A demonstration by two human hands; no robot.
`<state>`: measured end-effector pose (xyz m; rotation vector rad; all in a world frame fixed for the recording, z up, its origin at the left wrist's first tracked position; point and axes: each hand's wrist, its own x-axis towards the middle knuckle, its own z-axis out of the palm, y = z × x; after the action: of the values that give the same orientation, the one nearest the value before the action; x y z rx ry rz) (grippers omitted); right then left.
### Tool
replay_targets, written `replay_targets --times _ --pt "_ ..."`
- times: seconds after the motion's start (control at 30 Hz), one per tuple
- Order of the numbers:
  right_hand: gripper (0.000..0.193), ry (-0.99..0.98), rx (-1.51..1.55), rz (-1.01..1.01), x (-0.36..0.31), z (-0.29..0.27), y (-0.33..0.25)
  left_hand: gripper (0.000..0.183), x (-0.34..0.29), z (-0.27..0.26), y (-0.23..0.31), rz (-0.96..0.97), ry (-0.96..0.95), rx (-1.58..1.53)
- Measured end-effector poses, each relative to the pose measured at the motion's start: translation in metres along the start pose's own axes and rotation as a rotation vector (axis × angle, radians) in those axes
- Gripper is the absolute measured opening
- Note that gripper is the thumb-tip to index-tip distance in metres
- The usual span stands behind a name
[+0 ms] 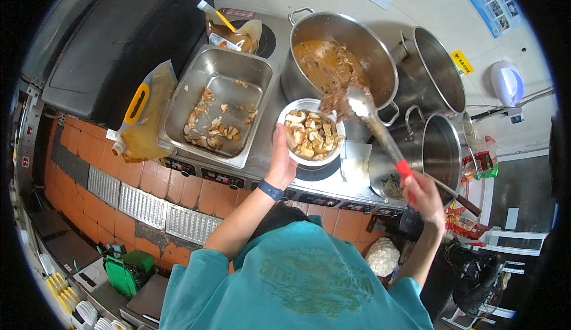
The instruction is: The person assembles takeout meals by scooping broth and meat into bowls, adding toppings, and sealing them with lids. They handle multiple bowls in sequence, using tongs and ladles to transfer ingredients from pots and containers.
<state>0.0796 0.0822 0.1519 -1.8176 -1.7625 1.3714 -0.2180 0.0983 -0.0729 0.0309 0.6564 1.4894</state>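
Note:
My left hand [282,164] is closed on the near left side of a white bowl [341,129]. Pale brown chunks [309,136], their kind unclear, fill most of it. In my right hand [423,199] is a long-handled metal ladle [386,142], gripped by its red end. A clump of brown shredded meat [339,101] hangs at the ladle's head, over the bowl's far right rim and the edge of a big steel pot [290,79]. Inside the pot lies more shredded food in brownish liquid [318,62].
A steel tray [229,58] with scattered chunks sits left of the bowl. Beside it stand an oil jug [144,116] and an opened sauce pouch [247,35]. Two more tall pots [437,62] crowd the right. Control knobs [235,182] line the counter's front.

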Motion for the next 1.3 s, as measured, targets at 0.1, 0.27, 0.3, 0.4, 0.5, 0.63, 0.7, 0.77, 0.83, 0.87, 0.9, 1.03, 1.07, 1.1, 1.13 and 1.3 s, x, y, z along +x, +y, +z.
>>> replay_targets --times 0.1,0.27,0.3,0.4,0.5,0.63,0.7,0.77,0.83,0.87,0.9,1.03,1.07,1.1,1.13,1.3 --pt "0.037 -0.077 0.02 0.05 -0.011 0.031 0.009 0.059 -0.006 0.006 0.001 0.005 -0.022 -0.006" --pt "0.033 -0.012 -0.301 0.056 -0.011 0.07 0.009 0.06 -0.009 0.007 0.005 0.021 -0.005 0.008" --pt "0.032 0.031 -0.406 0.031 -0.013 0.071 0.007 0.061 -0.009 0.006 0.005 0.03 0.002 0.008" --pt "0.03 0.092 -0.444 -0.006 -0.019 0.064 -0.001 0.063 -0.008 0.0 0.004 0.014 -0.001 -0.025" --pt "0.03 0.144 -0.466 0.042 -0.02 0.055 -0.006 0.064 -0.005 -0.008 0.002 -0.024 -0.026 -0.094" --pt "0.029 0.087 -0.585 -0.072 -0.022 0.054 -0.014 0.065 0.0 -0.016 0.001 -0.01 -0.025 -0.061" --pt "0.027 0.127 -0.598 -0.105 -0.026 0.052 -0.021 0.066 0.002 -0.019 0.002 -0.01 -0.03 -0.036" --pt "0.026 0.152 -0.629 -0.079 -0.03 0.048 -0.029 0.066 0.0 -0.02 0.005 -0.029 -0.015 -0.02" --pt "0.027 0.142 -0.645 -0.08 -0.027 0.044 -0.035 0.068 -0.003 -0.019 0.007 -0.023 -0.033 -0.006" --pt "0.027 0.148 -0.659 -0.065 -0.025 0.041 -0.038 0.068 -0.004 -0.018 0.009 -0.016 -0.045 0.002" --pt "0.027 0.187 -0.654 -0.153 -0.018 0.043 -0.038 0.071 -0.004 -0.017 0.011 -0.041 -0.052 0.022" --pt "0.027 0.211 -0.88 -0.313 0.006 0.046 -0.037 0.077 -0.006 -0.017 0.015 -0.081 -0.103 0.069" --pt "0.027 0.206 -0.886 -0.313 0.01 0.046 -0.037 0.077 -0.006 -0.018 0.016 -0.077 -0.118 0.073" --pt "0.027 0.201 -0.893 -0.315 0.013 0.046 -0.037 0.077 -0.006 -0.019 0.016 -0.086 -0.115 0.073" --pt "0.027 0.196 -0.9 -0.318 0.013 0.046 -0.038 0.076 -0.005 -0.02 0.017 -0.089 -0.119 0.072" --pt "0.024 0.173 -0.868 -0.277 0.005 0.038 -0.049 0.075 -0.002 -0.026 0.021 -0.097 -0.115 0.061"
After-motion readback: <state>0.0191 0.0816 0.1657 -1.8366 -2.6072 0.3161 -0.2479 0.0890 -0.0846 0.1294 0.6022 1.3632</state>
